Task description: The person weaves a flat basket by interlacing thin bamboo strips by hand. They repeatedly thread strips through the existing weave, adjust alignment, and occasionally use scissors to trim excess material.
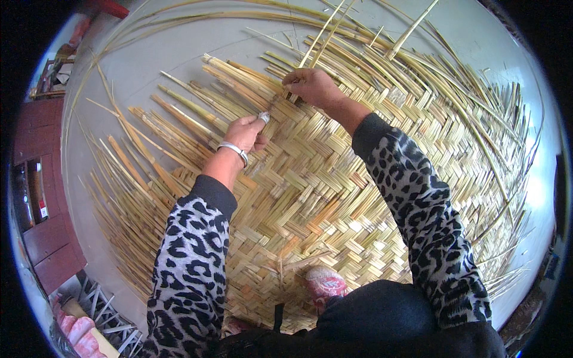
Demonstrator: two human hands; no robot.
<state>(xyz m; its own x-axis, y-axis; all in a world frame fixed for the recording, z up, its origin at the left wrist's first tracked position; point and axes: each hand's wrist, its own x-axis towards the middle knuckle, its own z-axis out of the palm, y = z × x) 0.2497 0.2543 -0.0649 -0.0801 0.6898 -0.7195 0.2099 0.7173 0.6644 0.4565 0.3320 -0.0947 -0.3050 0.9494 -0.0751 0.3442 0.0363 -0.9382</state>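
A large mat of flat split-cane strips (334, 155), woven in a herringbone pattern, lies on the floor beneath my arms. My left hand (242, 134) is closed at the mat's far left edge, fingers curled. White wrapping (264, 117) covers one of its fingertips, and a silver bracelet (233, 150) circles the wrist. What this hand grips, if anything, is hidden. A little farther and to the right, my right hand (316, 88) pinches a cane strip (295, 97) at the weave's edge. Unwoven strip ends (239, 80) fan out beyond both hands.
Long loose canes (221, 15) curve across the grey floor (167, 45) at the far side. More strip ends stick out at the left and right. A shoe (325, 283) rests on the mat near me. Dark red furniture (45, 197) stands at the left.
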